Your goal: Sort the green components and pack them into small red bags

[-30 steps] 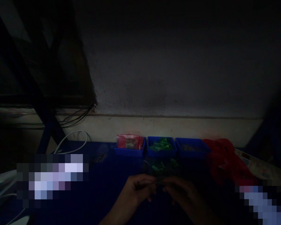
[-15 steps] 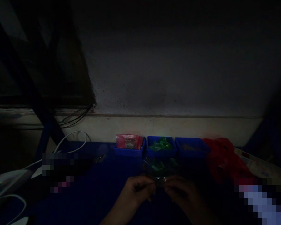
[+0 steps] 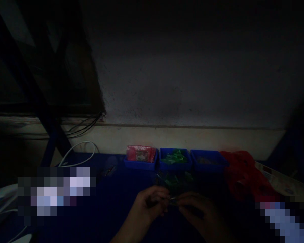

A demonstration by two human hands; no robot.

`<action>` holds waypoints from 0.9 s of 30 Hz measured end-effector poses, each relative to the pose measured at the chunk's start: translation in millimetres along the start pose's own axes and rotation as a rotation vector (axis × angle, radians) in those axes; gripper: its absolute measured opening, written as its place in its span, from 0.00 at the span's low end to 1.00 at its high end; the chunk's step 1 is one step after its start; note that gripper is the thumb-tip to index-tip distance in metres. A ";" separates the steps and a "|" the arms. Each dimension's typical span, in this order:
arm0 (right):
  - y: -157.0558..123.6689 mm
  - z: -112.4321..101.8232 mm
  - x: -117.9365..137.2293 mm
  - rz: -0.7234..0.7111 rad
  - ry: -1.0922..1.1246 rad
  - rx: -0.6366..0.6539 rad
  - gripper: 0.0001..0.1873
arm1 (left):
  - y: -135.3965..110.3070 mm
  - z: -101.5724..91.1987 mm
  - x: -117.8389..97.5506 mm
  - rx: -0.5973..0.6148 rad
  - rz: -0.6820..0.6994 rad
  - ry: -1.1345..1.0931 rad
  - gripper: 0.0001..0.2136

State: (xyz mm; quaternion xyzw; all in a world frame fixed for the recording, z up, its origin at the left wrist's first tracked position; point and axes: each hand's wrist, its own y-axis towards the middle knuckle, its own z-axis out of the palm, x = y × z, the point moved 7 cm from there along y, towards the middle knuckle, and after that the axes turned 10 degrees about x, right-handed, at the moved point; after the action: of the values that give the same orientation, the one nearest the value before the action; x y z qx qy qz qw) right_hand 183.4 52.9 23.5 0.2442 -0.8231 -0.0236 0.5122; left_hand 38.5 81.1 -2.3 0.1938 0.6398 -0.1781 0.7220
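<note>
One small, shiny, pale piece (image 3: pixel 172 199), its material unclear, sits at the lower centre of the frame, over the dark-blue flat counter (image 3: pixel 103 209). Your left hand (image 3: pixel 150 205) appears to pinch it; your right hand (image 3: pixel 199 207) meets its right end, but I cannot tell whether it pinches too. The step looks like fine two-handed handling, and the next move probably calls for a light, steady hold.

Beyond the hands (image 3: pixel 149 206), blue trays (image 3: pixel 140 165) hold a pinkish-red packet (image 3: pixel 133 153) and green pieces (image 3: pixel 176 156) on a deep-blue worktop (image 3: pixel 101 209); a red bundle (image 3: pixel 240 167) lies to the hands' right, a white cable (image 3: pixel 94 148) to their left.
</note>
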 end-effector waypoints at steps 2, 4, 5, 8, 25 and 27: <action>-0.4 -1.0 0.0 0.023 -0.007 -0.002 0.07 | -0.3 0.1 -0.6 0.010 0.011 -0.001 0.10; -1.4 -1.9 0.4 0.041 -0.019 -0.005 0.06 | -1.3 -0.1 -1.4 0.018 0.001 0.026 0.08; -2.1 -2.3 0.8 0.049 -0.023 -0.009 0.06 | -1.9 0.2 -2.0 0.024 -0.005 0.040 0.07; -4.8 -3.3 2.5 0.072 -0.012 -0.019 0.06 | -2.9 2.6 -3.3 0.051 -0.001 0.013 0.09; -5.5 -4.4 -12.7 0.201 0.063 -0.008 0.11 | 0.3 0.8 0.6 0.022 -0.036 0.030 0.16; -2.8 -10.4 -12.0 0.208 0.069 -0.030 0.12 | 0.4 0.4 0.8 0.011 -0.033 0.050 0.18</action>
State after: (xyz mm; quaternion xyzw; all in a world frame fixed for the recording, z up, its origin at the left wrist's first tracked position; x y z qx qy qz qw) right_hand 197.6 57.7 17.7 0.1507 -0.8254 0.0256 0.5434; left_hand 39.1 81.3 -3.0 0.1916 0.6599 -0.1884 0.7017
